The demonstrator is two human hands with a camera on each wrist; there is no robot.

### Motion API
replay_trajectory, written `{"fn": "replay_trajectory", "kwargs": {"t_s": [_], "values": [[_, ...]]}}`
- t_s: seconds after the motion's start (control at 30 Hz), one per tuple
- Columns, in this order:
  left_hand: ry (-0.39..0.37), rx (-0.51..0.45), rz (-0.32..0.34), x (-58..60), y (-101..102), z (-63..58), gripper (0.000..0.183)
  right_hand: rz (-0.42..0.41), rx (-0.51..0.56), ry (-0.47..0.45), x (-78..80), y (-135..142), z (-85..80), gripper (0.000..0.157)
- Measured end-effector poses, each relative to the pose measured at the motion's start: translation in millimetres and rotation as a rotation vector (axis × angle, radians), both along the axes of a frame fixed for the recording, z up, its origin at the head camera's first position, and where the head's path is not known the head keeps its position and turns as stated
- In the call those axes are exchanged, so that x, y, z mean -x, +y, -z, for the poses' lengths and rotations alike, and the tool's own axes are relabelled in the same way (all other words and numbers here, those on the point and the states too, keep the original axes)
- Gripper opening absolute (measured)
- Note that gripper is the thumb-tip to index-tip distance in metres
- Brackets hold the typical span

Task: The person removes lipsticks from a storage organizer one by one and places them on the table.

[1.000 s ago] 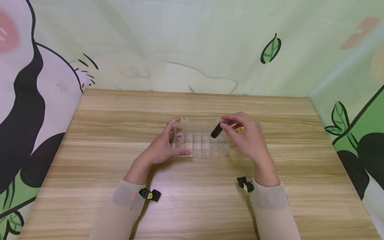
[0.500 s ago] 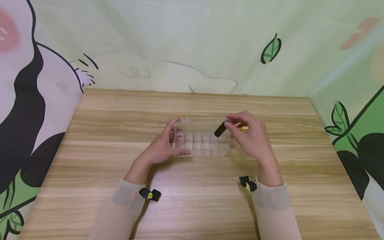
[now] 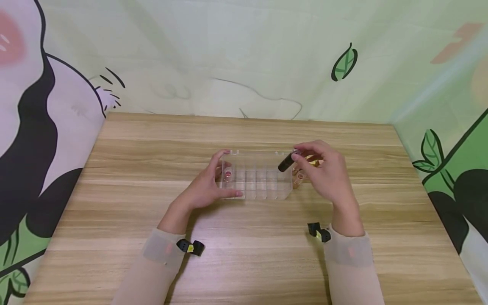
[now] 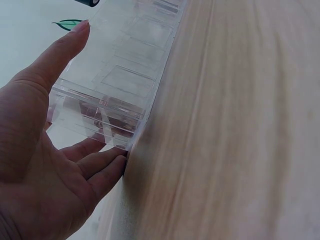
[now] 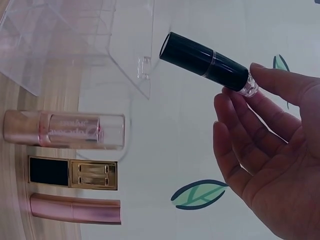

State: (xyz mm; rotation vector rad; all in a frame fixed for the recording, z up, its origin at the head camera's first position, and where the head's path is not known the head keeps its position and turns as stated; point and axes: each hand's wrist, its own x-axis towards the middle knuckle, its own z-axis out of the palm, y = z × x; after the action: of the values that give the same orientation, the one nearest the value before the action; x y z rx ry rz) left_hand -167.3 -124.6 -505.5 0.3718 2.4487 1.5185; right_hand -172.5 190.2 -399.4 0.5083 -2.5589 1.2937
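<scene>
A clear acrylic organizer with compartments (image 3: 261,186) stands on the wooden table. My left hand (image 3: 206,184) grips its left end, thumb along the front wall and other fingers around the side. In its leftmost part sits a small clear tube with a red top (image 3: 228,175). Above the organizer's right end, my right hand (image 3: 325,171) pinches a black lipstick tube (image 5: 205,62) by its clear faceted end. The tube is tilted, its black end toward the organizer. The right wrist view shows the tube apart from the organizer wall (image 5: 130,50).
Right of the organizer, three lipsticks stand upright in a row: a clear-and-pink one (image 5: 65,130), a black-and-gold one (image 5: 72,172) and a pink one (image 5: 75,209). My right hand partly hides them in the head view. A printed cloth (image 3: 259,63) hangs behind the table.
My right hand has moved to the right with the black lipstick tube, from over the compartments to the organizer's right edge. More of the standing lipsticks shows. The left hand and organizer stay put.
</scene>
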Motion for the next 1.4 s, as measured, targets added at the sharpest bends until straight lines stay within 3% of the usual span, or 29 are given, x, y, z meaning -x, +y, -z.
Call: {"fn": "replay_trajectory", "kwargs": {"t_s": [0.4, 1.4], "values": [[-0.016, 0.003, -0.007, 0.6, 0.6, -0.3, 0.114, 0.033, -0.023, -0.024, -0.5, 6.2, -3.5, 0.019], [-0.021, -0.002, -0.007, 0.9, 0.1, 0.1, 0.114, 0.071, -0.015, 0.019, 0.9, 25.1, -4.3, 0.021]]}}
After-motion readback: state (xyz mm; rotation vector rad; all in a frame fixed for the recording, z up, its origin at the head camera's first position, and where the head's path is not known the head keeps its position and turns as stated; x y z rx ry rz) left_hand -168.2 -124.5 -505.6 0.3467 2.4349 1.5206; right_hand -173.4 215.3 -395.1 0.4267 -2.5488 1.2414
